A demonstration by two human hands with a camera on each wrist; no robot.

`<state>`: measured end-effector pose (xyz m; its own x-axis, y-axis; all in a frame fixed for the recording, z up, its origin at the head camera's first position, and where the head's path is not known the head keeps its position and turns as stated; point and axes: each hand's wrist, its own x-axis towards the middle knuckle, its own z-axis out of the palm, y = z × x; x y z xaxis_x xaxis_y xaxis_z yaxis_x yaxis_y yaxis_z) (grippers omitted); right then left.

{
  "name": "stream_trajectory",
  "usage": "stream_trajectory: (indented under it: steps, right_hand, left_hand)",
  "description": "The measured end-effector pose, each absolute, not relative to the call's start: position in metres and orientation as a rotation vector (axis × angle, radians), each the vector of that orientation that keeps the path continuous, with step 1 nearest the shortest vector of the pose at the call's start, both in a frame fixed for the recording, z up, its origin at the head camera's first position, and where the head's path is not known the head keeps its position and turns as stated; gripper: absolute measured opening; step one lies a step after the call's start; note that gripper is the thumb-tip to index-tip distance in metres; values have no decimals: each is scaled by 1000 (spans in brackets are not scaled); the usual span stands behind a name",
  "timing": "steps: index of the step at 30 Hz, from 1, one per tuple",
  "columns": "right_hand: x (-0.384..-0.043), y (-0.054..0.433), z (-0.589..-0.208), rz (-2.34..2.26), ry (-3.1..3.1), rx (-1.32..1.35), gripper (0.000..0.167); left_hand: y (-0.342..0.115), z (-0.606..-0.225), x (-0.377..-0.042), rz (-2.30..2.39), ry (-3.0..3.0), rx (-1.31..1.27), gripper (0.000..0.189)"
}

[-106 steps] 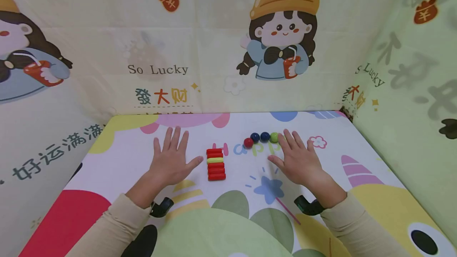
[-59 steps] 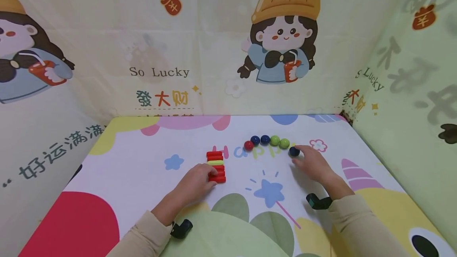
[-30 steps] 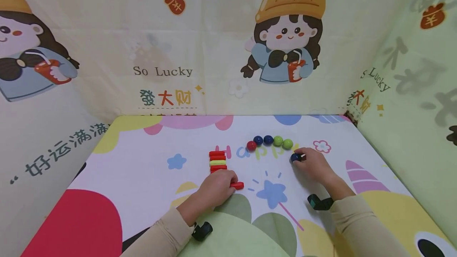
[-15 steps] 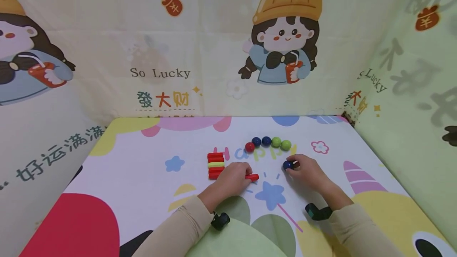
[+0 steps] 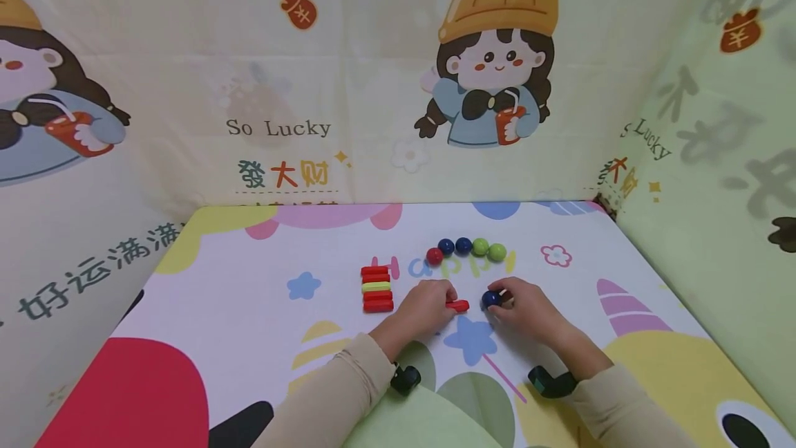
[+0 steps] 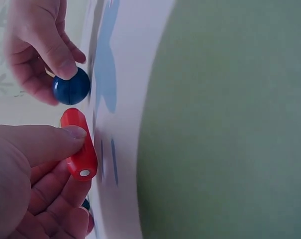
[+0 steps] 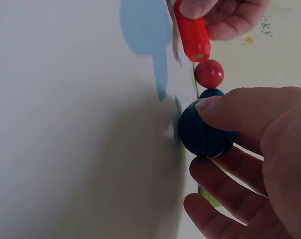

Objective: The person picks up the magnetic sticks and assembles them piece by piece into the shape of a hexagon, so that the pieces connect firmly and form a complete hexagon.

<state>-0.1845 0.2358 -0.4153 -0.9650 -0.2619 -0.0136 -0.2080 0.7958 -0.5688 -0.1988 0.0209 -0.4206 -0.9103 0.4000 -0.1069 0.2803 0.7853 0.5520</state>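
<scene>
In the head view my left hand [image 5: 424,311] pinches a short red rod [image 5: 459,305] between thumb and fingers, its free end pointing right. The left wrist view shows that rod [image 6: 80,149] with a pale dot on its near end. Facing it, my right hand [image 5: 530,311] holds a dark blue ball [image 5: 490,299] by thumb and fingertips. A small gap lies between the rod's tip and the ball [image 6: 71,86]. Both are held low over the printed tabletop, near the blue star. In the right wrist view the ball [image 7: 202,129] sits against the thumb.
Several rods lie stacked in a column left of my left hand, red ones [image 5: 378,306] with one yellow-green rod [image 5: 376,287]. Farther back, a curved row holds a red ball [image 5: 434,256], two dark blue balls [image 5: 463,246] and two green balls [image 5: 497,252]. A cloth wall [image 5: 373,88] rises behind the table.
My spread hands came down; the left took the nearest red rod from the column and carried it right. The right took the dark blue ball from the row's end and brought it left and nearer.
</scene>
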Motion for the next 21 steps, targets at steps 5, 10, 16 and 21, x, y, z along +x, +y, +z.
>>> stream_trajectory:
  steps: [5,10,16,21]
  right_hand:
    - [-183,236,-417,-898,2910,-486,34]
    - [-181,235,-416,-877,2928,-513,34]
    - [-179,235,-416,-877,2923,-509,34]
    - [-178,234,-416,-886,2919,-518,33]
  left_hand:
    - [29,-422,-200,788,2787,561,21]
    - [33,-421,-201,808,2776,548,23]
    - [37,-419,-202,785,2754,523,24]
    - [39,-419,-201,767,2764,553,23]
